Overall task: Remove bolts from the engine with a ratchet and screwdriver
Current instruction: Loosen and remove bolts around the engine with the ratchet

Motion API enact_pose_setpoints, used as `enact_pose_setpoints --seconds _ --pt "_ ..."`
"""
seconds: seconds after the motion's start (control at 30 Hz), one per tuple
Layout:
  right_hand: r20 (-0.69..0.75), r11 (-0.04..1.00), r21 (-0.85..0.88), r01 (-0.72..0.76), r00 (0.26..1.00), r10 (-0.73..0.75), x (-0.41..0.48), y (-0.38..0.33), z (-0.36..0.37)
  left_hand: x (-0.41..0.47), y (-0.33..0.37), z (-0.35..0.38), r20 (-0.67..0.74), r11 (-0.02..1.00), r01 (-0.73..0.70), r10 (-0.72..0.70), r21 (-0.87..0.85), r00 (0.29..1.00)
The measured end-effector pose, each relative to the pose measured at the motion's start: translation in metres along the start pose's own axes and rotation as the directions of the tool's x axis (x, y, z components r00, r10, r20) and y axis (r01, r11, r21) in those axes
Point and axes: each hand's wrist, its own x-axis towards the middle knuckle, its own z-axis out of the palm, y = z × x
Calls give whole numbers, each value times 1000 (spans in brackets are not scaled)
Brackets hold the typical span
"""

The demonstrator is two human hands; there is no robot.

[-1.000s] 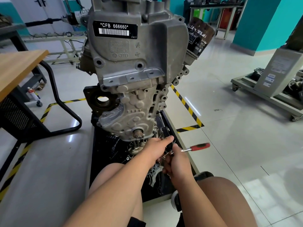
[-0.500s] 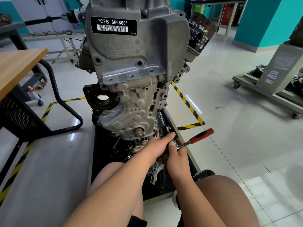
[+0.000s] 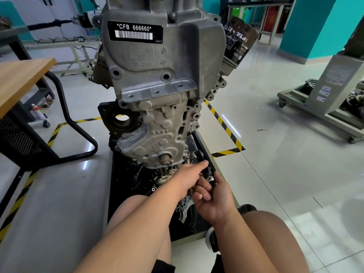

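Clamped in the right hand [image 3: 214, 196], fingers curled round it: the near end of the ratchet [image 3: 208, 173], just below the lower right corner of the engine [image 3: 163, 79]. Visible only as a dark shaft with a chrome collar, the rest hidden by the hands. Long axis running away from the body, up toward the engine's lower right edge and leaning slightly left. Far end lost among dark parts there.

Touched from the left by the left hand [image 3: 187, 179], index finger stretched along the upper shaft. Cannot tell whether that grip is closed on it, the other fingers being out of sight beneath the hand.

Both hands just right of and below the stub shaft [image 3: 165, 159] at the engine's bottom.

- Under the engine: black tray [image 3: 116, 194] holding loose metal parts.
- High on the engine: black label [image 3: 135, 32] reading *CFB 666660*.
- Upper right of the engine: dark oil filter [image 3: 239, 43], tilted outward.
- Left of the engine: wooden worktop [image 3: 21, 79].
- Right of the engine: yellow-black floor tape [image 3: 224, 125], then a wheeled stand [image 3: 323, 115] well apart.
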Motion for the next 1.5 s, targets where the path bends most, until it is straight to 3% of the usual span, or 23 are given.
enact_pose_setpoints --seconds 0.23,0.37,0.43,0.5,0.63,0.7,0.73,0.8,1.07,1.23,1.33,1.5 --pt "-42 994 -102 27 999 -32 3 4 -3 3 -4 -1 -31 1000 -25 25 11 999" --pt "-110 881 -441 169 965 -240 5 8 -7 8 -6 -1 -101 996 -76 80 44 992" --pt "-97 717 -655 239 914 -393 5 9 -6 10 -6 -1 -114 995 -83 89 54 990" --pt "-43 485 -832 271 839 -542 4 9 -6 9 -6 -2 -118 994 -89 97 68 988" --pt "180 25 -968 250 760 -624 3 10 -10 8 -5 -2 -122 993 -105 111 56 986" --pt "230 -98 -971 218 745 -626 3 10 -10 7 -6 -1 -117 994 -103 108 45 987" --pt "238 -109 -970 219 739 -630 3 10 -11 7 -6 -1 -114 994 -100 105 48 988" --pt "213 -29 -967 253 740 -638 5 10 -11 7 -6 -2 -105 994 -97 103 55 989" --pt "-10 514 -806 294 861 -509 7 7 -8 7 -3 -1 -86 999 -31 34 35 996" --pt "-98 918 -371 139 977 -187 2 4 -1 4 -6 3 -44 996 -3 7 85 999" --pt "-72 987 -159 29 997 -41 0 0 1 3 -5 2 -45 996 12 -8 93 999" --pt "-40 998 -39 -44 998 42 -1 -2 0 2 -3 1 -29 998 11 -9 70 1000"
